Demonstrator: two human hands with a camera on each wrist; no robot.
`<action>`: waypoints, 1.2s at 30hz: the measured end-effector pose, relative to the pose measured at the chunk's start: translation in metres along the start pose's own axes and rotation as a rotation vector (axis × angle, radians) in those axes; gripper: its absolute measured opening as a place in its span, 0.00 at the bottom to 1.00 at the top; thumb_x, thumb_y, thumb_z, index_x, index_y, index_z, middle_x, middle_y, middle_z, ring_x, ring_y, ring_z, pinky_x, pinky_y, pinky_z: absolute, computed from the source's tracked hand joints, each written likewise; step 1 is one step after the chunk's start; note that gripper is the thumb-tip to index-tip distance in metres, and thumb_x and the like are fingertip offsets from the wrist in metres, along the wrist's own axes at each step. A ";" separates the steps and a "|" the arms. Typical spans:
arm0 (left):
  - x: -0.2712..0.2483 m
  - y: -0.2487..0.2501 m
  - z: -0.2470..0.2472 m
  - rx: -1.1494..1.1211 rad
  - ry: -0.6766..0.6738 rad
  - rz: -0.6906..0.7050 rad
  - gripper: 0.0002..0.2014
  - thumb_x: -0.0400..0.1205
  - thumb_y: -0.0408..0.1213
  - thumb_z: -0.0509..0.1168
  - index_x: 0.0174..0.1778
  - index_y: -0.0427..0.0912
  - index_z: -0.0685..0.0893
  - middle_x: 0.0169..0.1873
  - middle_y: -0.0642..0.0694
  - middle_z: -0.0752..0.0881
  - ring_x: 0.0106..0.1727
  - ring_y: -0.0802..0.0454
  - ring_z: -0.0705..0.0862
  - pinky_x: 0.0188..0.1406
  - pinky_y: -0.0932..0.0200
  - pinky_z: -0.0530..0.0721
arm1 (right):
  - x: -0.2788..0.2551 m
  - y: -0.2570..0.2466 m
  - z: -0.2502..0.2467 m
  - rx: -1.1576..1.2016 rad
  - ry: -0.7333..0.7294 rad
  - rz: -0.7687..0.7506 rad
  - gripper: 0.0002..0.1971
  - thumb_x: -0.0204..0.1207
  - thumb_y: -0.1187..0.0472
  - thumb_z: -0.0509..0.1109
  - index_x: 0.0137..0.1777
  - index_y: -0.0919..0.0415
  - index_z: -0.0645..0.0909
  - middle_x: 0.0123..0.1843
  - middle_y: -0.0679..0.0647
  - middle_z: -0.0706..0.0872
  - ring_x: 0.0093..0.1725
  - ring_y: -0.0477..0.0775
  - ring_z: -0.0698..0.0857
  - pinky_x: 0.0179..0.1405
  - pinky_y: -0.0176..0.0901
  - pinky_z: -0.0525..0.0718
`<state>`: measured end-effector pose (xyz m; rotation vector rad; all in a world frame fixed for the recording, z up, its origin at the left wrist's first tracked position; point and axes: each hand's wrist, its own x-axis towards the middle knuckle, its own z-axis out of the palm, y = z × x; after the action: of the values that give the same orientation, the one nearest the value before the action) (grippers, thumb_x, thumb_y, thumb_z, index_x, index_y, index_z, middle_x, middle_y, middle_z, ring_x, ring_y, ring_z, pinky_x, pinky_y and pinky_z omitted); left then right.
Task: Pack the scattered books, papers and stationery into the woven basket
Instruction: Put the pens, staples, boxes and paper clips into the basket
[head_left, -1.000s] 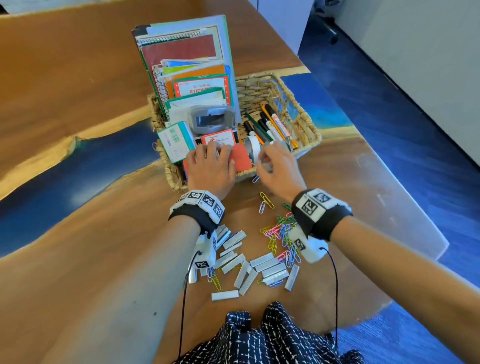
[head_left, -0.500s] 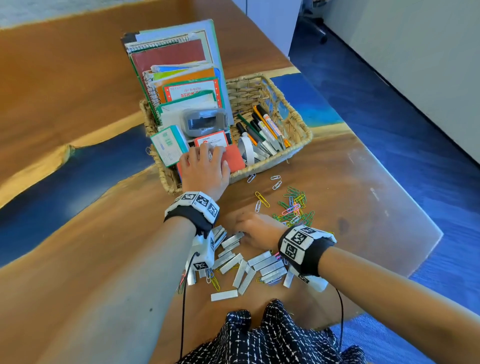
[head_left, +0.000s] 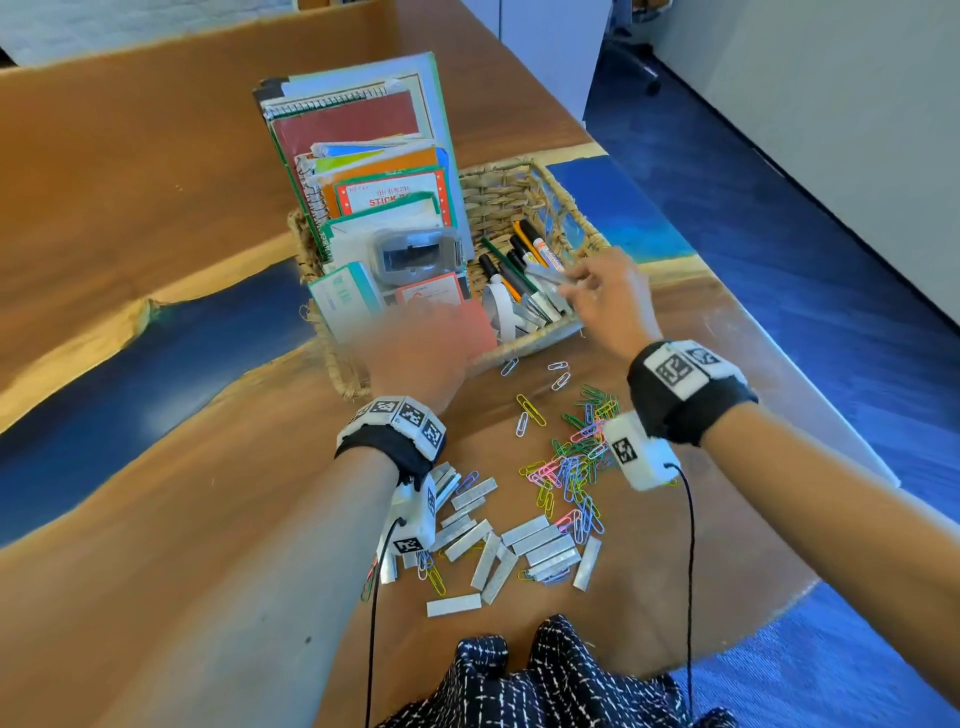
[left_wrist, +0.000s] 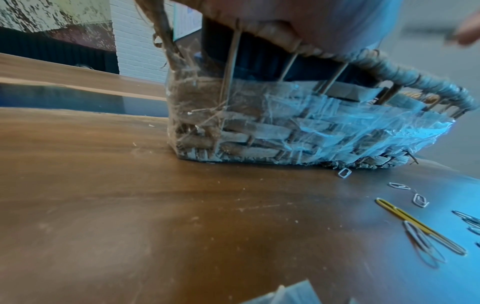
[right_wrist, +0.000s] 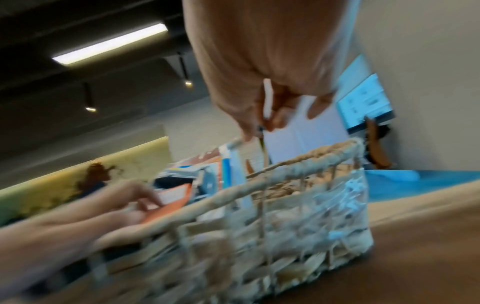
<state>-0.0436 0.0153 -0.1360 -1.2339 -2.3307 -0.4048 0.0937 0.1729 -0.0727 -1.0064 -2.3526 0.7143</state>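
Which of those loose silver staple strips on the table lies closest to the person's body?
The lone staple strip, lying nearly crosswise at the near edge of the pile, just before the patterned clothing. The other strips sit clustered farther up the table.

The right hand (head_left: 605, 296) reaches over the woven basket (head_left: 524, 192), pinching a staple strip (head_left: 545, 274) above the pens (head_left: 519, 260). The blurred left hand (head_left: 415, 353) rests at the basket's near rim. Paper clips (head_left: 571, 467) and more staple strips (head_left: 519, 545) lie scattered on the desk (head_left: 156, 182) nearby.

One woven basket (head_left: 524, 187) stood at frame centre; two hands reached it. Staple strips (head_left: 540, 545) numbered roughly twenty at lower centre; the paper clips (head_left: 571, 467) were too tangled to count.
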 end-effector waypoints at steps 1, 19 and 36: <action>0.000 0.000 0.000 0.011 -0.002 0.000 0.14 0.76 0.47 0.55 0.50 0.47 0.82 0.46 0.45 0.83 0.48 0.42 0.82 0.49 0.49 0.79 | 0.012 0.006 0.001 -0.083 0.001 0.114 0.06 0.74 0.63 0.71 0.48 0.65 0.84 0.49 0.55 0.82 0.54 0.56 0.79 0.62 0.53 0.72; -0.001 -0.001 0.001 0.010 0.001 0.018 0.14 0.77 0.46 0.54 0.50 0.47 0.82 0.46 0.45 0.83 0.47 0.42 0.81 0.49 0.50 0.79 | -0.022 -0.013 0.028 -0.171 -0.082 -0.009 0.07 0.76 0.67 0.66 0.53 0.66 0.79 0.58 0.60 0.75 0.58 0.57 0.72 0.61 0.50 0.70; 0.000 0.001 -0.006 -0.047 -0.089 -0.022 0.12 0.77 0.43 0.66 0.54 0.44 0.83 0.48 0.39 0.83 0.50 0.36 0.81 0.52 0.43 0.79 | -0.121 -0.018 0.074 -0.398 -0.949 -0.467 0.18 0.79 0.63 0.63 0.68 0.63 0.76 0.70 0.59 0.74 0.67 0.60 0.76 0.68 0.53 0.70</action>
<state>-0.0417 0.0131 -0.1306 -1.2740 -2.4244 -0.4221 0.1140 0.0510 -0.1436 -0.1743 -3.4765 0.6149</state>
